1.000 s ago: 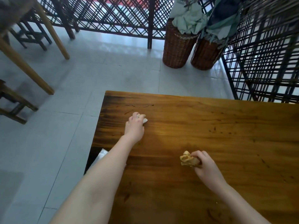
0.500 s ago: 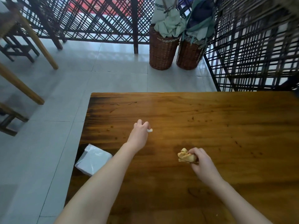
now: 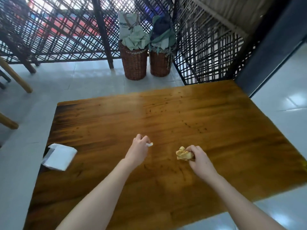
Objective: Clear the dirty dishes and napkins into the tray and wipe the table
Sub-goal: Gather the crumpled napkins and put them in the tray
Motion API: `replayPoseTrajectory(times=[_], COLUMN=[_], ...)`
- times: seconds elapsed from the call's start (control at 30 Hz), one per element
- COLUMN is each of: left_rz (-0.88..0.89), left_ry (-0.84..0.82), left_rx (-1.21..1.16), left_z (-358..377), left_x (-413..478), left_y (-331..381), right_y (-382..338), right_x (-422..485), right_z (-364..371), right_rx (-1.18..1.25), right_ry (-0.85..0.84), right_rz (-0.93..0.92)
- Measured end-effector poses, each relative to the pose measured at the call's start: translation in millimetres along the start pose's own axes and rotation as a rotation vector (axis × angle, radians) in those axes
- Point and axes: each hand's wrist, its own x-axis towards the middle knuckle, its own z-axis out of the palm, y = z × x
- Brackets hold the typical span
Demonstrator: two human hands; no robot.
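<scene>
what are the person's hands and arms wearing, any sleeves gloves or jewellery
Nothing worn shows. The left hand and right hand are bare: no gloves, rings or watch in view. The left forearm and right forearm are bare too, with no sleeve before the frame edge.

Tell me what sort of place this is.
Probably a restaurant or café dining area: a wooden table, lattice partition screens behind it, and used paper in both hands: the right hand grips a soiled napkin, the left hand a white scrap.
</scene>
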Motion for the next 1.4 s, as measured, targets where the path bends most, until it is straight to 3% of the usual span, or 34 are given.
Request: replayPoseTrajectory(times=[0.6,0.83,1.2,1.4], left_rz=[0.178,0.305,0.357,0.414], left_ry=[-0.121,-0.165,-0.244,-0.3], left_rx=[-0.065,-0.071,-0.072,-0.041], left_z=[131.7,173.8,236.5,262.5], left_x=[-3.6,40.2,141.0,195.9], left_y=[236.8,308.5,420.4,485.0], right_y=[202.3,261.6,370.4,423.4], right_x=[-120.2,-132.3,-103.5,-79.4], right_z=[-143.2,-184.9,-266.4,-325.0], right_rx=[0.027,0.05,0.038,0.071], right_ry=[0.214,0.283,0.286,0.414], right_rz=[0.179,0.283,0.406,0.488])
